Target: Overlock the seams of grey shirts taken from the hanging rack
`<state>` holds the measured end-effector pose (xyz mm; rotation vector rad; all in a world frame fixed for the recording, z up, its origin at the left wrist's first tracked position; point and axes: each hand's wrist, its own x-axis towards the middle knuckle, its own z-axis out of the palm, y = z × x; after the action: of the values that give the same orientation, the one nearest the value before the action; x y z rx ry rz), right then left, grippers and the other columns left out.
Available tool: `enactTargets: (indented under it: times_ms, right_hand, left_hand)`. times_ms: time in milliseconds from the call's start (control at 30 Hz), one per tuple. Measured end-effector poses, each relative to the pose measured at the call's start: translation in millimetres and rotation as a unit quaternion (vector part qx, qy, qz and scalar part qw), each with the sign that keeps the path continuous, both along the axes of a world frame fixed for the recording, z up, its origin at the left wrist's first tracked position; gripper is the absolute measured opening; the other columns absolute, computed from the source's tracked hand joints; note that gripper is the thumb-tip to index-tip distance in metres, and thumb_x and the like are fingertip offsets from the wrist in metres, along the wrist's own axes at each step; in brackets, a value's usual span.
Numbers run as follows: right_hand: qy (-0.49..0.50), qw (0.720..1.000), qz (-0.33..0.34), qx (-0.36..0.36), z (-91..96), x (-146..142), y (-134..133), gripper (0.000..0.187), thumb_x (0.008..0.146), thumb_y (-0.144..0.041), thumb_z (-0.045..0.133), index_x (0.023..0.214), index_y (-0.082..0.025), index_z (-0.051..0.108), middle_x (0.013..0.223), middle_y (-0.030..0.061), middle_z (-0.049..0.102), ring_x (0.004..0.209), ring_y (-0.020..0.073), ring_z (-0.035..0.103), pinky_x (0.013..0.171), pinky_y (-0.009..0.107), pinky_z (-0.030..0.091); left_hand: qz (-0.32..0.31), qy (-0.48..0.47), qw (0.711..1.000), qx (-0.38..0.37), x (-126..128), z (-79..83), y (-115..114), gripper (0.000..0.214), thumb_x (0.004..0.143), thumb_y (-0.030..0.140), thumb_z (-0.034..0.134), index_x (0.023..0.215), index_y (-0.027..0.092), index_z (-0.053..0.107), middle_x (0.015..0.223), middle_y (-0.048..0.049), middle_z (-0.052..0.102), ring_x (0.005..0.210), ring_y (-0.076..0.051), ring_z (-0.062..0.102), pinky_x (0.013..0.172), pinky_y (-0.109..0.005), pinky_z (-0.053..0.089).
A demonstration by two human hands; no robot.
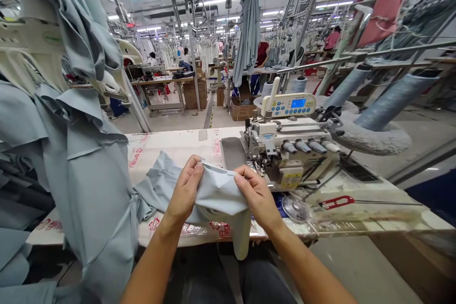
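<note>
Left hand [185, 187]: in the head view, fingers curled in, thumb and fingertips pinched together on the upper left part of the pale blue cloth [221, 192].
Right hand [259, 194]: nearly closed too, thumb against the fingers, gripping the upper right edge of that cloth.
Pale blue cloth: spread between both hands above the front of the table [171, 142]; one flap hangs past the table's edge, and folds trail off to the left.
Sewing machine [265, 135]: beyond the right hand, its control panel [289, 104] lit blue.
Thread cones [397, 99]: bluish grey, right of the machine.
Red snips [337, 203]: on the table, right of a clear round dish [295, 208].
Hanging pieces [98, 175]: pale blue-grey, draped at the left.
</note>
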<state>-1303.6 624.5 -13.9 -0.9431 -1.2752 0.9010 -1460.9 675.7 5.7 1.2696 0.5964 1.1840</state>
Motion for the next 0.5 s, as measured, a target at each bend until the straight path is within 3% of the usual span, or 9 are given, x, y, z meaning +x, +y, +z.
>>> enactTargets:
  times_ms: [133,233,367,500]
  right_hand:
    - [0.0,1.0,-0.003,-0.006,-3.1,-3,0,0.033,0.087,-0.049,0.051,0.076,-0.018,0.051,0.066,-0.0019,0.042,0.058,0.0098,0.035,0.05,0.018,0.029]
    - [0.004,1.0,0.002,-0.014,-3.4,-3,-2,0.034,0.085,-0.051,0.052,0.075,-0.017,0.051,0.065,-0.0019,0.043,0.057,0.0097,0.036,0.049,0.019,0.03]
    - [-0.021,0.998,0.047,-0.045,-4.7,-1,-4,0.033,0.076,-0.047,0.063,0.071,-0.015,0.056,0.065,-0.0015,0.047,0.059,0.0098,0.04,0.053,0.019,0.033]
    - [0.007,0.997,0.037,-0.068,-12.1,1,-10,0.03,0.077,-0.041,0.062,0.066,-0.015,0.053,0.061,-0.0025,0.044,0.056,0.0083,0.037,0.051,0.018,0.032]
  left_hand:
    - [-0.034,0.01,0.999,-0.021,-3,-5.9,-2,0.034,0.08,0.045,0.062,0.09,0.02,0.042,0.067,0.0047,0.051,0.054,-0.005,0.047,0.049,-0.012,0.037]
    - [-0.064,0.03,0.997,-0.025,-4,-10.1,-6,0.05,0.068,0.037,0.075,0.1,0.023,0.038,0.07,0.0053,0.056,0.053,-0.006,0.051,0.048,-0.013,0.04]
    - [-0.034,0.039,0.998,-0.034,-1,-16.0,-17,0.051,0.069,0.031,0.075,0.101,0.023,0.036,0.068,0.0063,0.056,0.051,-0.006,0.051,0.048,-0.013,0.042]
    - [-0.029,0.055,0.996,-0.058,4,-25.3,-32,0.054,0.067,0.03,0.076,0.104,0.023,0.037,0.072,0.0045,0.058,0.054,-0.007,0.053,0.051,-0.016,0.046]
